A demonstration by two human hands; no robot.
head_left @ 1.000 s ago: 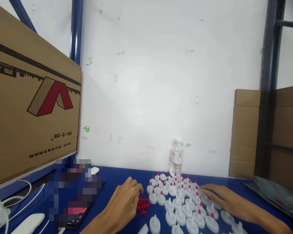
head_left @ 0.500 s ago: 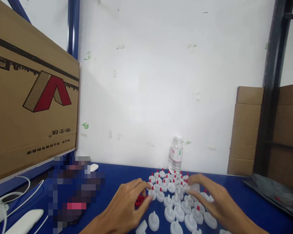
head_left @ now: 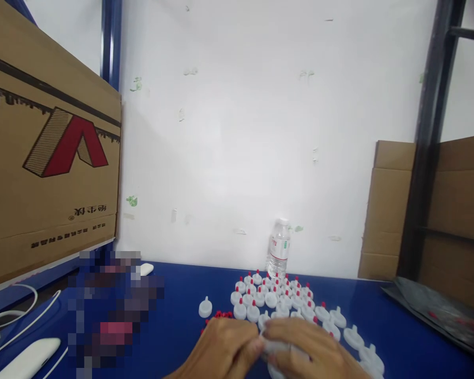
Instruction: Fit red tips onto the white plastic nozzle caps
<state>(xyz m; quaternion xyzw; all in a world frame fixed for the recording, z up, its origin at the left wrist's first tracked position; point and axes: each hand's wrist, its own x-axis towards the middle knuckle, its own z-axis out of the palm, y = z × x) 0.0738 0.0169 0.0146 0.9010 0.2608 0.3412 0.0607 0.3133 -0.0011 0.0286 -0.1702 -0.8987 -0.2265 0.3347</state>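
Note:
My left hand (head_left: 223, 347) and my right hand (head_left: 310, 352) meet at the bottom centre, low over the blue table (head_left: 174, 316). Between them sits one white cap (head_left: 275, 346). The right hand's fingers curl over it, and the left hand's pinched fingertips press against its left edge. Whatever lies between the left fingertips is hidden. Just beyond the hands stands a cluster of white caps with red tips (head_left: 272, 297). A small heap of red plugs (head_left: 220, 315) shows above my left hand. One plain white cap (head_left: 205, 308) stands apart to the left.
A water bottle (head_left: 278, 250) stands against the white wall. A large cardboard box (head_left: 51, 158) fills the left side, with more cardboard (head_left: 387, 210) at the right. A dark plastic bag (head_left: 438, 310) lies far right. A white device (head_left: 23, 358) and cables lie bottom left.
Both hands drew back toward me from the caps and the red plugs and came together. The right hand lifted a white cap out of the group.

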